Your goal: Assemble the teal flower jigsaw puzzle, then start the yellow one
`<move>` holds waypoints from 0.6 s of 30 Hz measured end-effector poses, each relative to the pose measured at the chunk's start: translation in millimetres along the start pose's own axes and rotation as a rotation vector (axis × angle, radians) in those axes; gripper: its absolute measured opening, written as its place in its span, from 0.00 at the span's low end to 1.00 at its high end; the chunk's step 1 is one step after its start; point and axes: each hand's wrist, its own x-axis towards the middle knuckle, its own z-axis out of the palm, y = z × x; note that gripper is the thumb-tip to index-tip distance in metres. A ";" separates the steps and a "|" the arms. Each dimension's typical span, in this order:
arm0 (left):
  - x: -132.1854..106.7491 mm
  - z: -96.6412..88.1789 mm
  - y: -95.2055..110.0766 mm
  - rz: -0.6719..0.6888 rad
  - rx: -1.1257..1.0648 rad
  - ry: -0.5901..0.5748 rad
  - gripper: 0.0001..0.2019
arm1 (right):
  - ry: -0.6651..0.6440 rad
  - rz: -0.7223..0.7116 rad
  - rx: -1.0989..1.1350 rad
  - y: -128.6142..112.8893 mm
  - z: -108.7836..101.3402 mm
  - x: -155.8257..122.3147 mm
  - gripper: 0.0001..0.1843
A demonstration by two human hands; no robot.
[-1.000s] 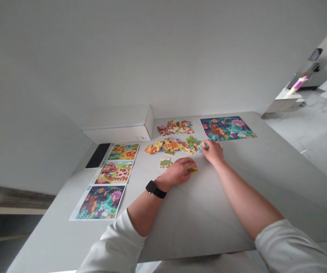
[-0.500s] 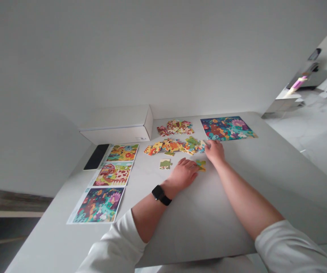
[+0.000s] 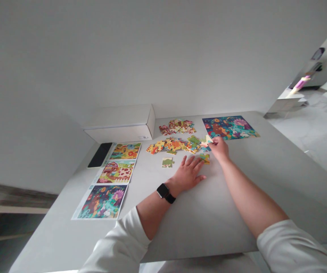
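Observation:
My right hand (image 3: 219,148) pinches a pale cream puzzle piece (image 3: 208,140) at the right end of a pile of yellow and orange puzzle pieces (image 3: 172,145). Flat on the table with its fingers spread rests my left hand (image 3: 189,173), a watch on its wrist. Just beyond its fingers lies a green and yellow puzzle piece (image 3: 205,158), partly covered by the fingertips. A single green and cream piece (image 3: 167,162) sits to the left of that hand. Farther back is a second pile of red and pink puzzle pieces (image 3: 178,126).
An assembled-looking dark animal picture (image 3: 230,127) lies at the back right. On the left are a printed sheet with three pictures (image 3: 115,172) and a black phone (image 3: 99,155). A white box (image 3: 120,131) stands against the wall behind them.
My right hand has lifted the cream piece up from the pile's end. My left hand's fingers have spread out, and the thumb has moved away from the green and yellow piece.

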 end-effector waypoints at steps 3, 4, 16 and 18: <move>2.5 4.0 3.0 0.002 0.016 -0.004 0.35 | 0.064 0.050 0.186 -5.9 -4.5 2.8 0.12; 3.5 4.5 4.3 0.000 0.021 0.000 0.34 | 0.087 0.038 0.258 -9.1 -5.0 3.2 0.13; -60.2 -59.4 -78.5 -0.277 -0.052 0.187 0.13 | -0.294 -0.249 0.587 -66.8 -15.0 -42.5 0.20; -76.8 -58.3 -91.4 -0.292 -0.057 0.218 0.15 | -0.471 -0.262 0.549 -78.6 -6.6 -51.8 0.18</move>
